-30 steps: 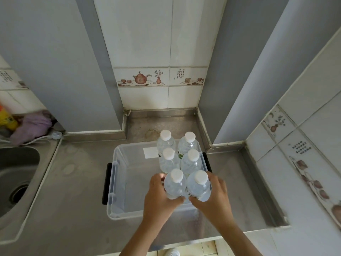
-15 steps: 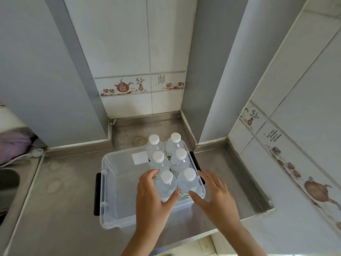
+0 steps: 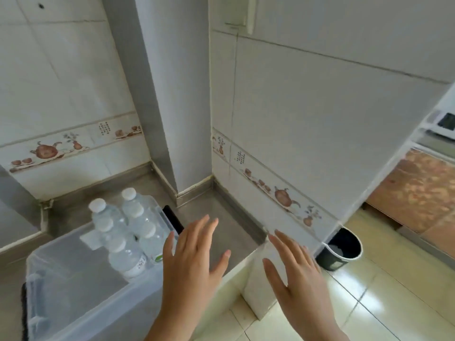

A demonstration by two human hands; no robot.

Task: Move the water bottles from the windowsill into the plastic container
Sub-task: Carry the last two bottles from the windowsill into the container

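Several clear water bottles with white caps (image 3: 123, 237) stand upright in two rows along the right side of a clear plastic container (image 3: 73, 291) with black handles, which sits on the steel counter at the lower left. My left hand (image 3: 192, 264) hovers just right of the container, fingers spread, holding nothing. My right hand (image 3: 298, 274) is further right, past the counter's end and over the floor, also spread and empty. The windowsill is out of sight.
The steel counter (image 3: 221, 225) ends at a tiled wall corner (image 3: 261, 188). A dark waste bin (image 3: 342, 247) stands on the yellow floor tiles beyond it. A white appliance (image 3: 440, 121) and a brown panel (image 3: 416, 188) are at the far right.
Both hands let go of the front pair of bottles, which now stand in the container, and drew away to the right. The view swung right, away from the sink.
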